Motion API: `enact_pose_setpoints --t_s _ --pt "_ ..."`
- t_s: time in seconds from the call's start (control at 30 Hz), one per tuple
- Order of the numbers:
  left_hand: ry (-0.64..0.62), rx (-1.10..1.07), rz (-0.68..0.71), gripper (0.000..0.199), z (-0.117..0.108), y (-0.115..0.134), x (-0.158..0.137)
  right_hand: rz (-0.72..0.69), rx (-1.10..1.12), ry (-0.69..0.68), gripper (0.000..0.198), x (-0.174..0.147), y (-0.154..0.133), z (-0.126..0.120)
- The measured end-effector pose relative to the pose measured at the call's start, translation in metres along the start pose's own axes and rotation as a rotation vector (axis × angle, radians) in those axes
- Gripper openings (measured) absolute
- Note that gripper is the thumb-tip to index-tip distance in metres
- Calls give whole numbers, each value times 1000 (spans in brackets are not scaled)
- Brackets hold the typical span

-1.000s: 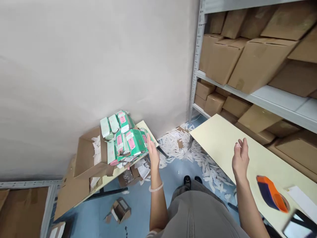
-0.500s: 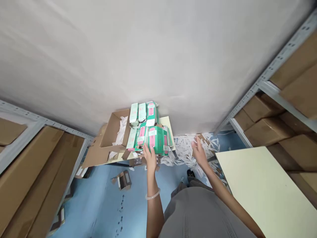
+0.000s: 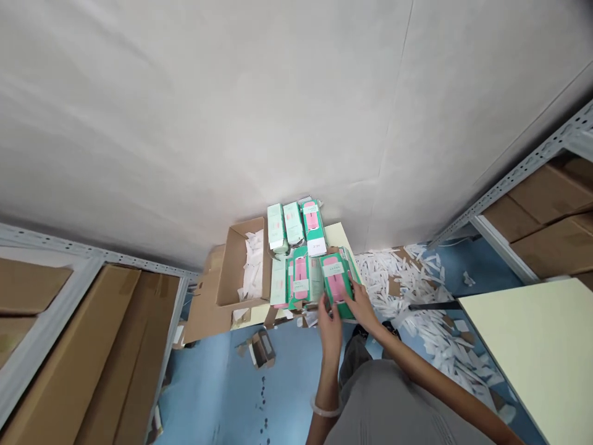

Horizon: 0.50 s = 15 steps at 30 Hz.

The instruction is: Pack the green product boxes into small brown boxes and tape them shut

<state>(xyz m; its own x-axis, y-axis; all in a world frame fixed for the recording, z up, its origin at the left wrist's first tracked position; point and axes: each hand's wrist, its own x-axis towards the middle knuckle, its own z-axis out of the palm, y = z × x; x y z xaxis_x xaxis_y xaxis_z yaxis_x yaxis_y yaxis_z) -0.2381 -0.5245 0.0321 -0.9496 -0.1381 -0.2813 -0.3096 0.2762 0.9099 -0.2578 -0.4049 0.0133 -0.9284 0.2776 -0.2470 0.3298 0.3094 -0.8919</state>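
Grey-white wall point(image 3: 259, 111) fills the upper half. Grey metal shelving point(image 3: 504, 250), cut off by the frame, stands at three o'clock. Between them and six o'clock, a cream table point(image 3: 337, 236) is mostly hidden under its load. At eight o'clock sits an open brown cardboard box point(image 3: 231, 266), white paper covering its bottom. Toward five o'clock lies a green-and-pink rectangular carton point(image 3: 335, 278), partly covered by fingers: left hand point(image 3: 330, 334) at its seven o'clock, right hand point(image 3: 364, 309) at four, both touching; whether they pinch it, I cannot tell.
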Motion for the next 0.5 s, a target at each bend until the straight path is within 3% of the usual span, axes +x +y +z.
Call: enact_pose_setpoints --t_s 0.13,0.33,0.5 --pt "-173 -14 -7 58 -7 0 5 103 30 73 70 9 -9 3" --pt "-175 53 45 60 -16 7 9 125 167 80 60 5 -34 -2" --pt "-194 44 73 60 -11 33 1 86 417 48 59 -8 -63 -31"
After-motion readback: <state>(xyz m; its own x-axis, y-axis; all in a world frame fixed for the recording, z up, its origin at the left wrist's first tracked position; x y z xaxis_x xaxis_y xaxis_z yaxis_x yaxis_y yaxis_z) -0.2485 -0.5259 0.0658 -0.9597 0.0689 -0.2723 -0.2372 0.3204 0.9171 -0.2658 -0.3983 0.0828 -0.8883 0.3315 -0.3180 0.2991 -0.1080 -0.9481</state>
